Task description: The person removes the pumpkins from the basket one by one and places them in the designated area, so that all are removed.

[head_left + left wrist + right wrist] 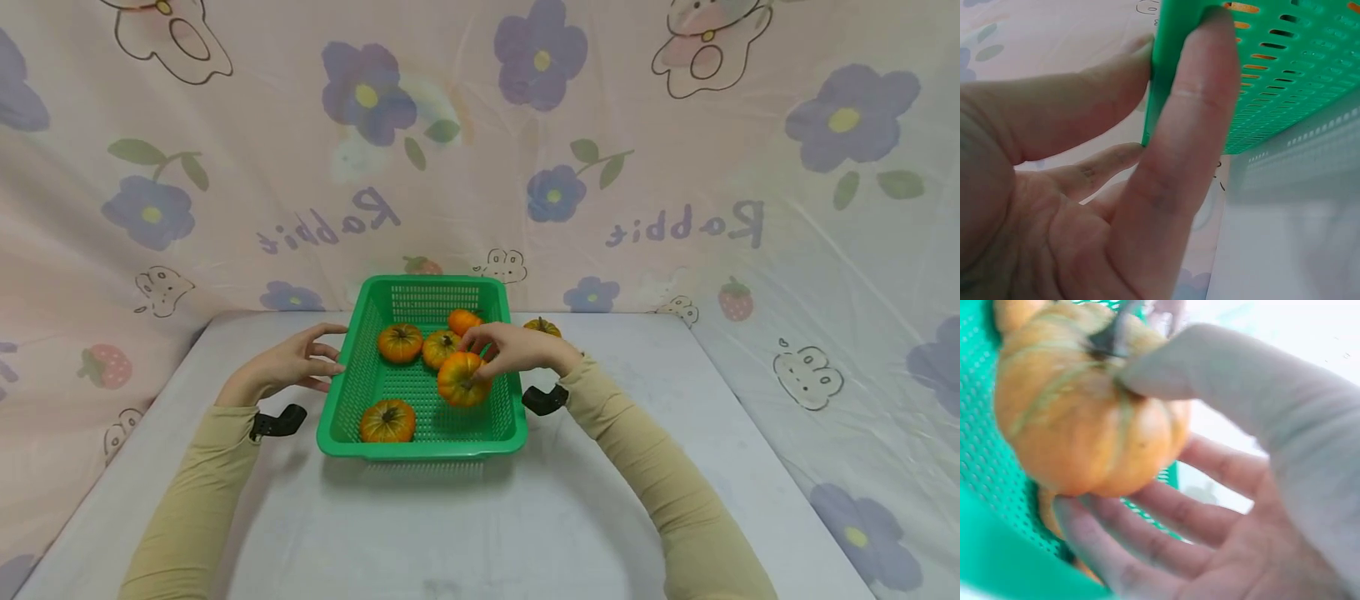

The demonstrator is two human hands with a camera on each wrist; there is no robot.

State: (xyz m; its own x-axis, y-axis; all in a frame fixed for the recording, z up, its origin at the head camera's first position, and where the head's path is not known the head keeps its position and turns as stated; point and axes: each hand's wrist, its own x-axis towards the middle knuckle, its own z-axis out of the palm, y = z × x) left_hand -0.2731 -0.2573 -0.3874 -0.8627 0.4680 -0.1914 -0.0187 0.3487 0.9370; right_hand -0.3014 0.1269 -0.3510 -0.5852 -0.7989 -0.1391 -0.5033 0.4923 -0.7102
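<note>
Through the head view I watch the right hand (517, 345) hold a pumpkin (459, 383) over the green basket (420, 451), the left hand (281, 364) touching its rim with fingers (1200, 119) apart, while the right wrist view alone shows me fingers clamped under that pumpkin, opposite the thumb (1210, 365).

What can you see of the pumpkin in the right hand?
The squat orange ribbed pumpkin has pale yellowish-green grooves and a dark stem; whether it's real is unclear. The right hand's fingers and thumb hold it over the green perforated plastic basket, stem side towards the head camera.
</note>
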